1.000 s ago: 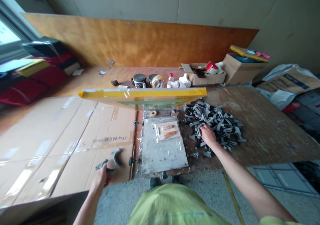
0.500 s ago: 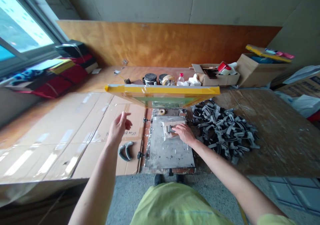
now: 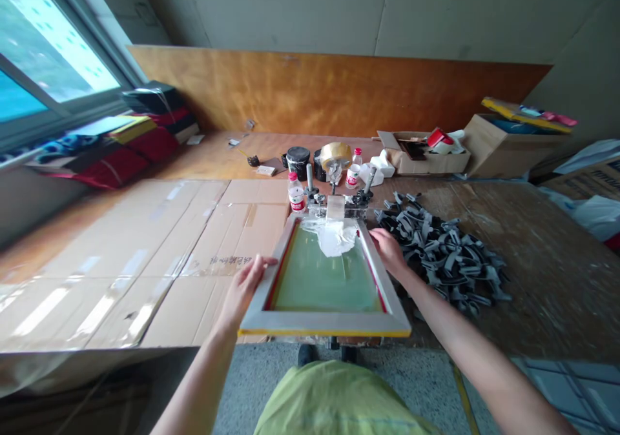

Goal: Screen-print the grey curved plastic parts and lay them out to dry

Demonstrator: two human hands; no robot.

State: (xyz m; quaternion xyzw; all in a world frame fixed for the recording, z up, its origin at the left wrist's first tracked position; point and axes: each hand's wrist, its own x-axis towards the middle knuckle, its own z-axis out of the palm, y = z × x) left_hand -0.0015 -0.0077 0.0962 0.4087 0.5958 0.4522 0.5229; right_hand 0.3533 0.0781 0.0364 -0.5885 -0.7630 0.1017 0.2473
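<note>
A silver-grey screen printing frame [image 3: 325,328] with a green mesh [image 3: 322,286] lies lowered over the work board in front of me. White paste [image 3: 336,241] sits on the far part of the mesh, with a pale squeegee-like block [image 3: 335,208] standing in it. My left hand [image 3: 246,288] is closed at the left rail, its fingertips on the edge. At the right rail, my right hand [image 3: 387,250] holds the far part, with some fingers hidden. The board and what lies on it are covered by the frame.
A heap of grey and black plastic parts [image 3: 450,248] lies right of the frame. Flattened cardboard [image 3: 188,241] covers the left side. Behind stand red-capped bottles [image 3: 296,193], black tubs [image 3: 298,162], a tape roll [image 3: 336,155], a metal clamp stand [image 3: 358,202] and open boxes [image 3: 431,161].
The screen printing frame has swung down from its raised position, covering the grey board. My right hand has left the small piece there for the right rail; my left hand has reached the left rail.
</note>
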